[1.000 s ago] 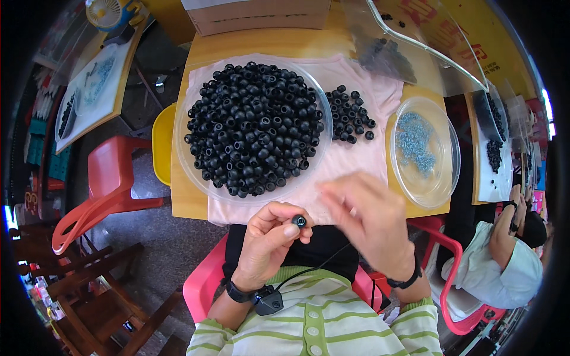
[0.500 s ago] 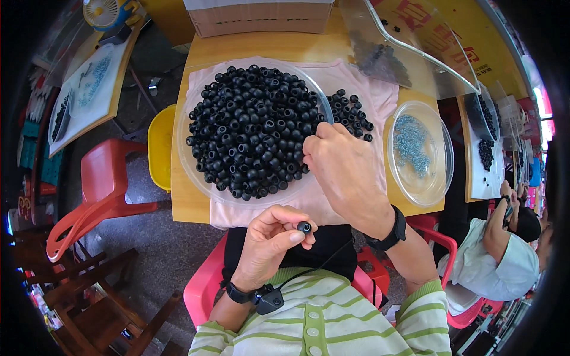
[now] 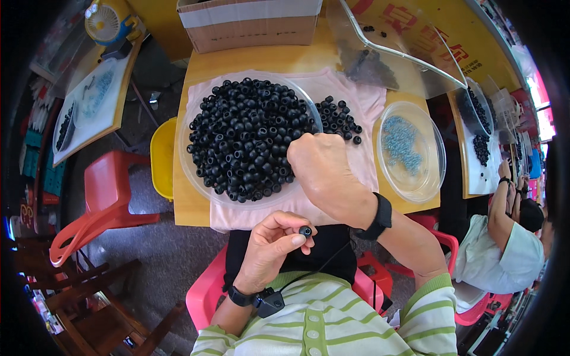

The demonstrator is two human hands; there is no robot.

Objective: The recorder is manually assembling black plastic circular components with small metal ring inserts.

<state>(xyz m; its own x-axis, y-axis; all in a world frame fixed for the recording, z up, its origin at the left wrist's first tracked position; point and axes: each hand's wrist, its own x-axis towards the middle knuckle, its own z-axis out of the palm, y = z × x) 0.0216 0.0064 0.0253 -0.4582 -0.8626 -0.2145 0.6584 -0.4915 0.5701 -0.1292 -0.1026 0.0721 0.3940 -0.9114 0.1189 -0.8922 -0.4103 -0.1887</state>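
Note:
My left hand (image 3: 268, 243) is closed, pinching one small black bead (image 3: 305, 231) with a hole between thumb and fingers, just in front of the table edge. A big heap of similar black beads (image 3: 246, 136) fills a round clear plastic tray (image 3: 312, 99). At the heap's right side is my right hand (image 3: 323, 166), its fingers curled and partly hidden behind the back of the hand. Whether it holds anything cannot be seen. A pink cloth (image 3: 243, 221) lies beneath the tray, with loose beads (image 3: 339, 118) on it beyond my right hand.
An oval clear dish (image 3: 428, 181) with light blue bits (image 3: 401, 142) stands on the right. A cardboard box (image 3: 252, 29) and a clear plastic bin (image 3: 398, 53) are at the back. Left stand a yellow tub (image 3: 161, 160) and red chair (image 3: 107, 187). Another person (image 3: 499, 249) sits far right.
My right hand has shifted slightly left and down, its fingers now more tucked under. The left hand keeps its pinch on the bead. The view has shifted slightly.

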